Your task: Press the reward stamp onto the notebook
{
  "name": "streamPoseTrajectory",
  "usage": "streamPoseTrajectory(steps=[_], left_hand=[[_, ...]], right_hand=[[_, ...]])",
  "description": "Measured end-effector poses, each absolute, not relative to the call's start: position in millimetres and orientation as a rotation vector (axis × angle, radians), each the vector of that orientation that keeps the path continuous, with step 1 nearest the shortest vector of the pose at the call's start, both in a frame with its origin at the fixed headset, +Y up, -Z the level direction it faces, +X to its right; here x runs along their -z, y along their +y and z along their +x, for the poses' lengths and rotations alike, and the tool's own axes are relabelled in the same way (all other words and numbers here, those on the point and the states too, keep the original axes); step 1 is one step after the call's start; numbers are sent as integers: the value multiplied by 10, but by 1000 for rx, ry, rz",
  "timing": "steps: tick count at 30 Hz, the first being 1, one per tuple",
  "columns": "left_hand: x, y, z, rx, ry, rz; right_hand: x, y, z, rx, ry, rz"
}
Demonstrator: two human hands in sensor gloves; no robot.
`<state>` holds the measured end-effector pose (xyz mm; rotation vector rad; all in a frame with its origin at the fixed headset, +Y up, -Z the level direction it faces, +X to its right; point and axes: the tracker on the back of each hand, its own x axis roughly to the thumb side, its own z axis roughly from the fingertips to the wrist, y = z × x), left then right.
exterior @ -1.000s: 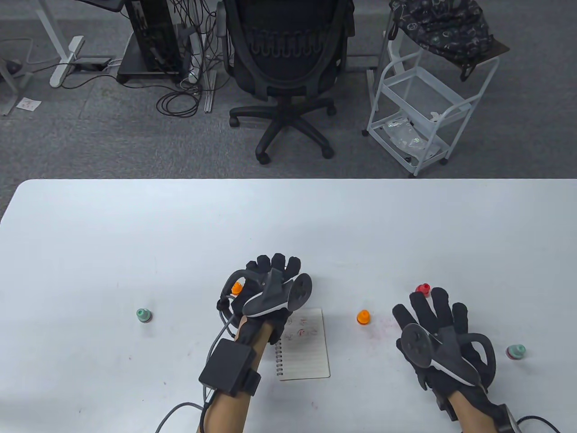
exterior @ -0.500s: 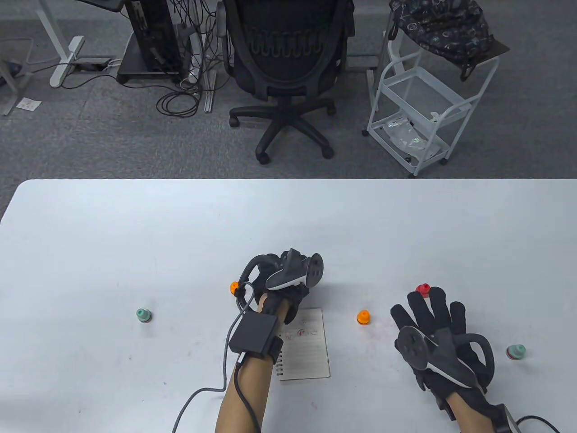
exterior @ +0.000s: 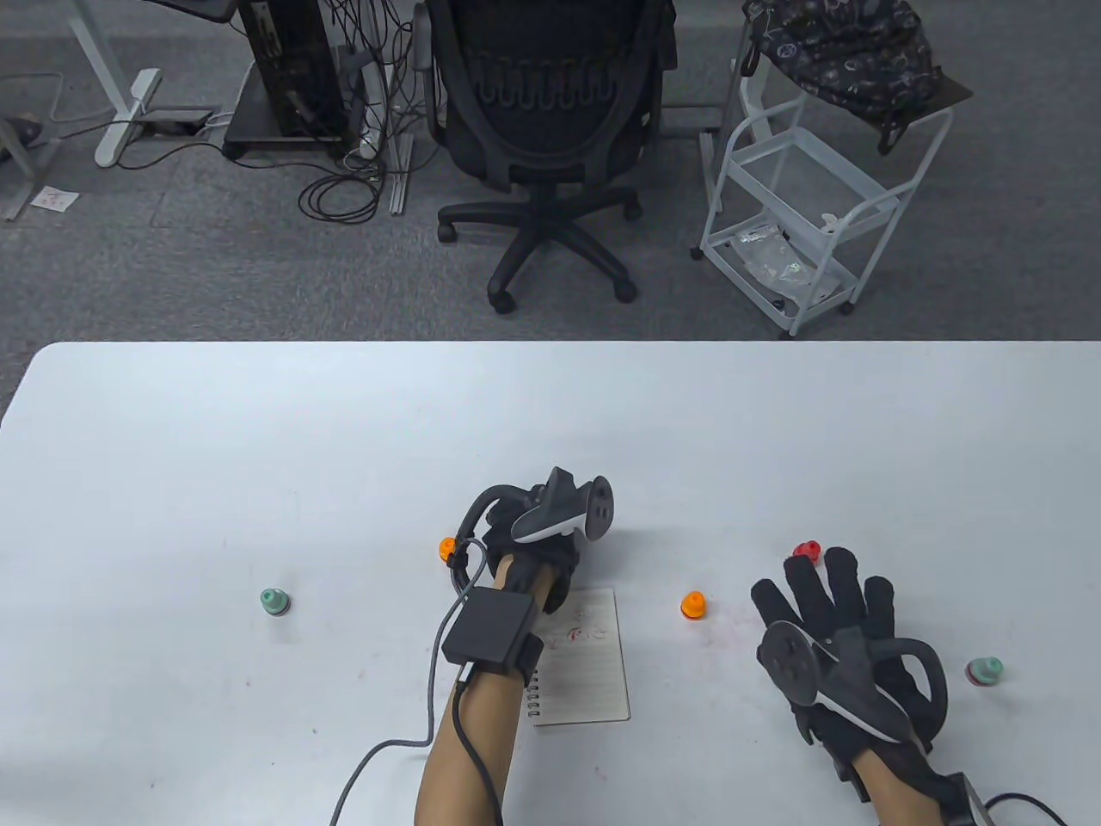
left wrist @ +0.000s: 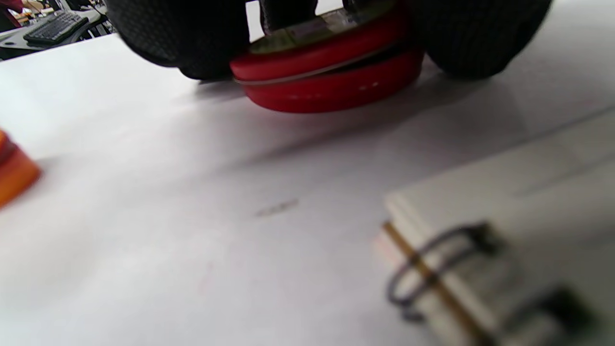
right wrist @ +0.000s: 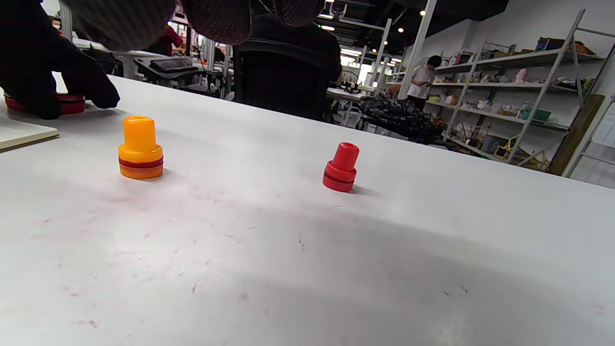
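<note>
1. The left hand (exterior: 538, 551), just above the notebook (exterior: 581, 658) at lower centre of the table view, is curling its fingers (left wrist: 480, 38) round a red stamp (left wrist: 331, 79).
2. The left wrist view shows the stamp sitting on or just above the table (exterior: 258, 447), beyond the notebook's top edge; contact is unclear.
3. The right hand (exterior: 839, 641), at lower right, is lying spread and flat, holding nothing.
4. The step probably calls for carrying the stamp level over a bare patch of page, clear of the red marks.
5. Pressing straight down and lifting cleanly should avoid smearing.
</note>
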<state>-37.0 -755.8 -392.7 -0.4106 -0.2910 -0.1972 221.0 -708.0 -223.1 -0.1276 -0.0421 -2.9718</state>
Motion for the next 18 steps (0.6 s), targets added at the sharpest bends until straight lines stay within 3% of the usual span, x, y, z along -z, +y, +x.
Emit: streamPoseTrajectory(steps=[18], left_hand=[[3885, -7545, -424, 139, -374, -238]], right_hand=[[2224, -7074, 2210, 2991, -86, -129]])
